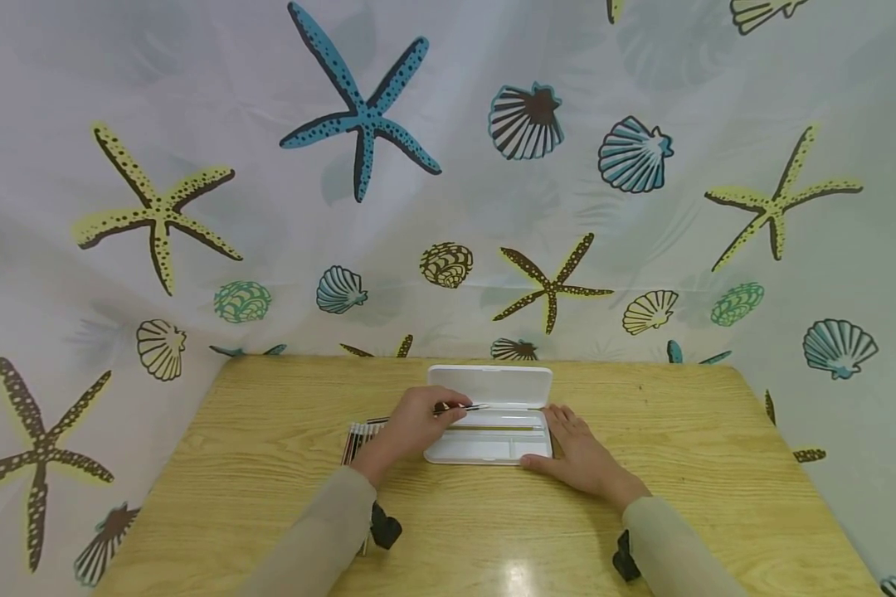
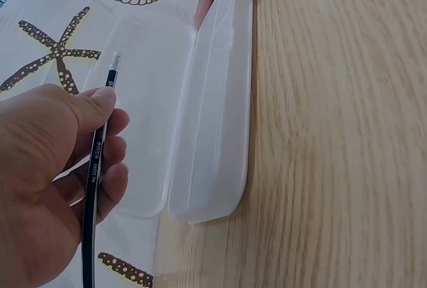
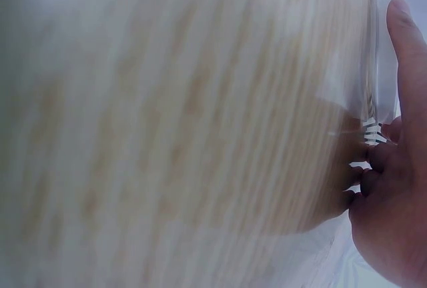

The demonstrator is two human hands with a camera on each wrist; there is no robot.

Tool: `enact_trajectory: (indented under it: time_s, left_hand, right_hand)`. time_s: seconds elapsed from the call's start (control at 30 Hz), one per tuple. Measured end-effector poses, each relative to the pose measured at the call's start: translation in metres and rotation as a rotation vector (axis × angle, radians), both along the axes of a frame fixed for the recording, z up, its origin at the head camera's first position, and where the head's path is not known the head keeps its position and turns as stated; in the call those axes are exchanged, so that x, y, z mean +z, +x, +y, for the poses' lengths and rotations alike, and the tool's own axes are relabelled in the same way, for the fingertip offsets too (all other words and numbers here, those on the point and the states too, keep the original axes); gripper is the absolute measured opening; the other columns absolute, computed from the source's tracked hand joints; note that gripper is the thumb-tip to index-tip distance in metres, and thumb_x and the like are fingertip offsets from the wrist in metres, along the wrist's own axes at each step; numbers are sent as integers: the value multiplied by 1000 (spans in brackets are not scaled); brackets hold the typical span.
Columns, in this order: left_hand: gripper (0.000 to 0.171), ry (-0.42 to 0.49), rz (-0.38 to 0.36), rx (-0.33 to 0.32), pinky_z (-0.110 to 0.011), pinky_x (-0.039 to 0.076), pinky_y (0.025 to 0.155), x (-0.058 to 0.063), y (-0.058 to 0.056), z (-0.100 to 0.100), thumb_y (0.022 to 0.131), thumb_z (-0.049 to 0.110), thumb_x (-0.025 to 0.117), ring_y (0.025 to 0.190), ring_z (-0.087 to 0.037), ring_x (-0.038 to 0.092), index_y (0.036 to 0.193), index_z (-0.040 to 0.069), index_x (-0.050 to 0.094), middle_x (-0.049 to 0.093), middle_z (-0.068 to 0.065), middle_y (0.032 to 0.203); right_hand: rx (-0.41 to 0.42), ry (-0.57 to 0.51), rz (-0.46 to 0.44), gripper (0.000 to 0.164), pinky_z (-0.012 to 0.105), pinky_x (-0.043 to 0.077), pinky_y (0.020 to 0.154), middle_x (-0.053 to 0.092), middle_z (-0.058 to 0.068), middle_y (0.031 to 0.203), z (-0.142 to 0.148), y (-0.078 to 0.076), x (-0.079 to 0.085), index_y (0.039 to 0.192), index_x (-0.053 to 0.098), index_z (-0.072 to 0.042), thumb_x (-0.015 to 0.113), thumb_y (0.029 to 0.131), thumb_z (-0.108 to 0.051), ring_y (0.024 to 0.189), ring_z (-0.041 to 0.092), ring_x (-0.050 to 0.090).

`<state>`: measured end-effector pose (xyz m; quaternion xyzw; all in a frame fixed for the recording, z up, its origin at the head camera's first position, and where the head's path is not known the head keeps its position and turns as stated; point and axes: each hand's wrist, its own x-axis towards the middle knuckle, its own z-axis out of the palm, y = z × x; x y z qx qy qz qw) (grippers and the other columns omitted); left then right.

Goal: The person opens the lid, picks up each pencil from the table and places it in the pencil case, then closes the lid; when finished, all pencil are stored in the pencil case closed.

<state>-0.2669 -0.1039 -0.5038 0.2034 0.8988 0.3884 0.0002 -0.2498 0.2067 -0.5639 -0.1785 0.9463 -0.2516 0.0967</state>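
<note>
A black pencil [image 1: 478, 407] with a pale eraser end is pinched between the thumb and fingers of my left hand [image 1: 416, 419]. That hand is above the left part of an open white pencil case [image 1: 448, 458], whose lid [image 1: 489, 385] stands raised at the back. In the left wrist view the black pencil [image 2: 97, 161] has its eraser end pointing away from the palm. One gold-coloured pencil [image 1: 493, 428] lies lengthwise in the case. My right hand [image 1: 586, 456] rests against the case's right end, thumb at the front corner, fingers extended along the side.
Several dark pencils with white ends [image 1: 354, 435] lie on the wooden table [image 1: 269, 489] to the left of the case, partly hidden by the left arm. A patterned cloth [image 1: 448, 199] with starfish and shells hangs behind the table and along its sides.
</note>
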Motion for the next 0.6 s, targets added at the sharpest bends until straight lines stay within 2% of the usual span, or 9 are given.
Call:
enact_trajectory:
  time_s: [0.2,0.4,0.6]
  left_hand:
    - [18,-50,25,-37,-32,54,80,-3,-5,12,102,18,72,90,-12,64,116,15,82,79,-1,114]
    - [16,-86,64,-83,-29,53,78,-9,-8,23,101,16,72,86,-10,62,114,14,82,79,-1,106]
    - [16,-86,61,-121,-31,55,81,-13,-9,33,101,15,72,90,-13,66,113,12,82,79,-3,105]
  right_hand:
    - [-8,3,-5,111,59,15,131,18,21,175,-1,0,0,169,16,-6,64,93,-72,164,42,9]
    - [-16,12,-7,112,59,16,131,18,20,175,-2,0,-1,169,16,-7,63,93,-74,164,42,9]
    - [-19,18,1,112,60,17,131,20,21,175,-3,-1,-1,169,17,-6,63,93,-74,164,42,11]
